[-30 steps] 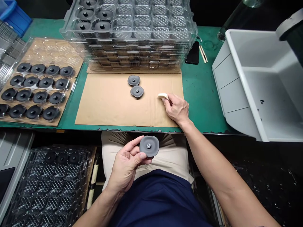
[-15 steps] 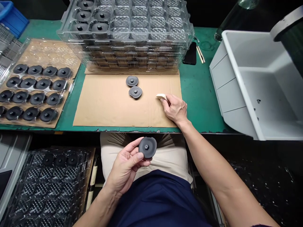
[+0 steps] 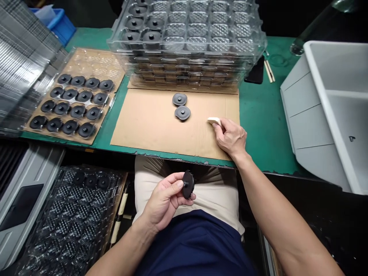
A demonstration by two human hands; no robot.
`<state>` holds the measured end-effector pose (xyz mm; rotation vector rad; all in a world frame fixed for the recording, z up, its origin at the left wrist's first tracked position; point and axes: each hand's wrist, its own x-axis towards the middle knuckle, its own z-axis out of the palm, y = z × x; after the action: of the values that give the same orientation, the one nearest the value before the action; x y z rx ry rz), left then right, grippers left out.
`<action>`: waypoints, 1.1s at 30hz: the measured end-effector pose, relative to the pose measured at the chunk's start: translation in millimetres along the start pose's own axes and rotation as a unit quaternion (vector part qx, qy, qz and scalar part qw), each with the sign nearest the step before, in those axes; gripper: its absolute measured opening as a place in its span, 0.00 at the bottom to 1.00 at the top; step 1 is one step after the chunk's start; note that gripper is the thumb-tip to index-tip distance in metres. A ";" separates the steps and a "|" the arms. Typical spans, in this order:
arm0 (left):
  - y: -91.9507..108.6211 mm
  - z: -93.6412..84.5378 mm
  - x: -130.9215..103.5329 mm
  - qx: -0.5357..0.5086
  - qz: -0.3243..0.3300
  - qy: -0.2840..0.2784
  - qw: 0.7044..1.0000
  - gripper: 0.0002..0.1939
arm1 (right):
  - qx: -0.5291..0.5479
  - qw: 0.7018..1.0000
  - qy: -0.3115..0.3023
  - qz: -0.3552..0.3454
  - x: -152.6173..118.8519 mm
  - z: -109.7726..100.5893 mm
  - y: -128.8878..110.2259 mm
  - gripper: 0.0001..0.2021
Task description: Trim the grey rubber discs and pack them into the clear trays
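Over my lap, my left hand [image 3: 169, 195] pinches a black disc [image 3: 188, 184] with a central knob, turned nearly edge-on. My right hand [image 3: 231, 138] rests at the right side of a cardboard sheet [image 3: 146, 124] with its fingers closed round a small cream-coloured block [image 3: 214, 120]. Two more dark discs lie on the cardboard, an upper one [image 3: 179, 99] and a lower one [image 3: 182, 113], left of my right hand.
Stacked clear trays [image 3: 186, 42] stand behind the cardboard. A disc-filled tray [image 3: 74, 103] lies left, near a blue bin [image 3: 61, 27]. At right are a phone [image 3: 255, 73] and a grey tub [image 3: 327, 115]. Another tray [image 3: 71, 218] sits low at left.
The disc in my left hand has turned from face-up to nearly edge-on. The whole view has shifted, so the table things appear farther right. My right hand still holds the block on the cardboard.
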<state>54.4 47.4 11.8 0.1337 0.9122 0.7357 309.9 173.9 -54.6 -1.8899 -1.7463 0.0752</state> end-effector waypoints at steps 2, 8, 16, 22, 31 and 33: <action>0.6 -4.0 0.7 -0.032 -0.011 -0.005 0.999 0.11 | 0.000 1.000 0.001 -0.001 -0.2 0.7 -0.5 0.13; 2.4 -11.2 3.5 -0.086 -0.023 0.017 0.996 0.09 | -0.004 1.000 -0.001 -0.002 0.4 1.9 -0.9 0.13; 4.9 -9.0 2.0 -0.080 -0.014 0.046 0.996 0.09 | -0.005 1.000 0.001 0.000 0.7 2.7 -0.2 0.12; 2.4 -6.9 -0.4 -0.036 0.034 0.061 0.997 0.10 | -0.005 1.000 0.006 0.000 0.3 3.2 0.4 0.12; -0.4 -6.1 -1.0 0.064 0.141 0.091 0.984 0.17 | -0.003 1.000 0.004 0.006 0.2 2.5 -0.7 0.13; -1.1 -6.2 -1.7 0.074 0.153 0.094 0.981 0.17 | 0.000 1.000 0.003 0.008 0.2 2.4 -0.9 0.13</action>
<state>49.6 44.2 8.6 0.3464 1.1415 0.9769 308.2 174.9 -56.2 -1.9021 -1.7273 0.0770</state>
